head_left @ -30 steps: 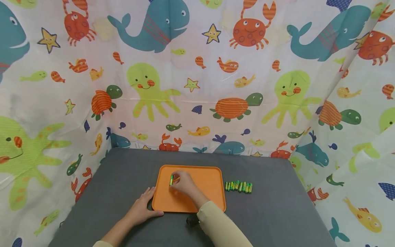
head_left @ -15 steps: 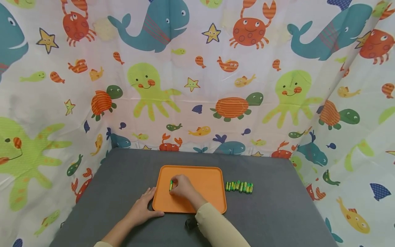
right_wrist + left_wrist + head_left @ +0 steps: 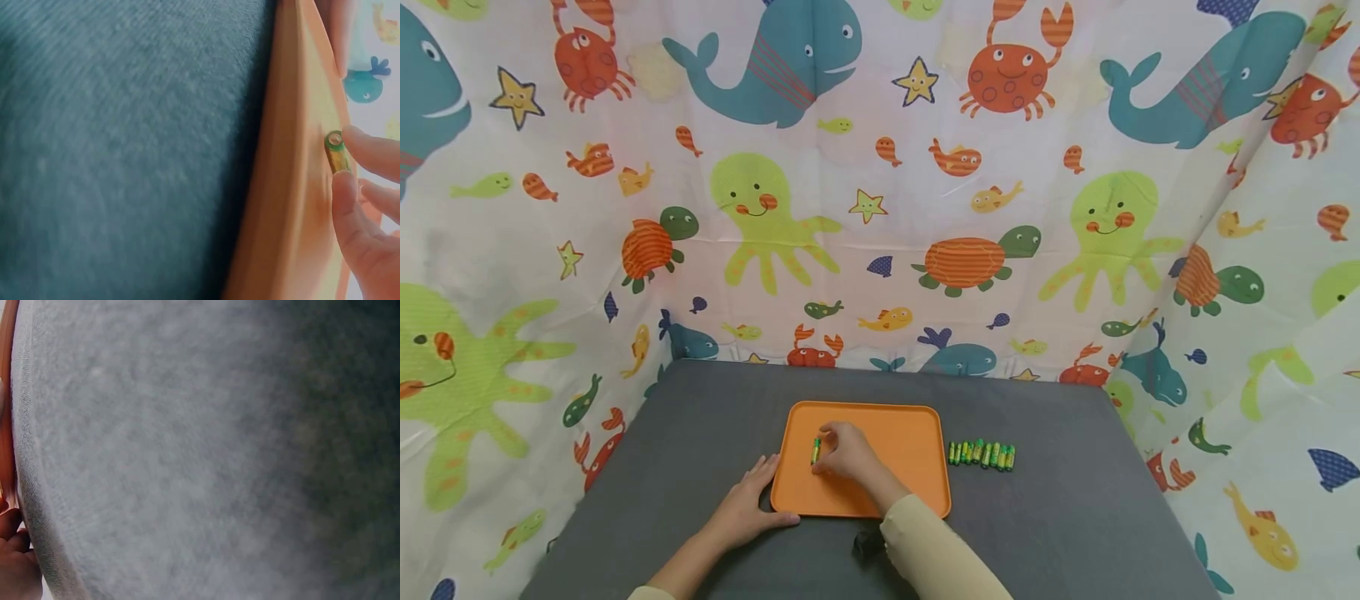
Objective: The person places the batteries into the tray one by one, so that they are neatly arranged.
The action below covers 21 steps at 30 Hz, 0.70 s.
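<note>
Battery on tray; right hand fingers parted around it, grip unclear. Left hand spread, holding nothing, at tray edge.

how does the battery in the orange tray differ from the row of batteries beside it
The single battery is inside the orange tray; the row of batteries lies on the gray tabletop. The single battery is by itself; the row is several batteries side by side. The right hand is at the single battery; no hand touches the row. Both show green and yellow.

Battery on orange tray, by right hand
</note>
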Each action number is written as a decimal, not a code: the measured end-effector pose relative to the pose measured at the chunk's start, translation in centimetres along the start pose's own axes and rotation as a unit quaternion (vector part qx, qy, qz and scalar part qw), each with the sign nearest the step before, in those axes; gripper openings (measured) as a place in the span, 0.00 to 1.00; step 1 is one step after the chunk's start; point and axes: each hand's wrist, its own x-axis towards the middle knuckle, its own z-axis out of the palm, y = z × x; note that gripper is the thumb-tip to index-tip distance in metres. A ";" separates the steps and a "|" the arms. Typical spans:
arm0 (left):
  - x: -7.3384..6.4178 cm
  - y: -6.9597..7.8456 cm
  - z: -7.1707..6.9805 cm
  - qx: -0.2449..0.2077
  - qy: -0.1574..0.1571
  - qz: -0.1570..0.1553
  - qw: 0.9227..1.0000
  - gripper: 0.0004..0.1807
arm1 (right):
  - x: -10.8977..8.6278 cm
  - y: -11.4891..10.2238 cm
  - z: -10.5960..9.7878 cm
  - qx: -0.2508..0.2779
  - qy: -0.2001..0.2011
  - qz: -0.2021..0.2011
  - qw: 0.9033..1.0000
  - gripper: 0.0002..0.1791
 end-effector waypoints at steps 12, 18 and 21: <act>0.0 -0.4 0.0 -0.003 0.003 0.000 1.000 0.66 | -1.8 -0.6 -3.0 0.010 0.014 -0.024 1.000 0.38; -0.1 -0.4 0.0 0.002 0.000 0.010 1.000 0.66 | -3.2 -0.8 -4.8 0.017 0.041 -0.034 0.998 0.36; -0.1 -0.3 0.0 -0.002 0.002 0.012 1.000 0.66 | -4.1 -0.8 -5.8 0.018 0.056 -0.040 0.997 0.35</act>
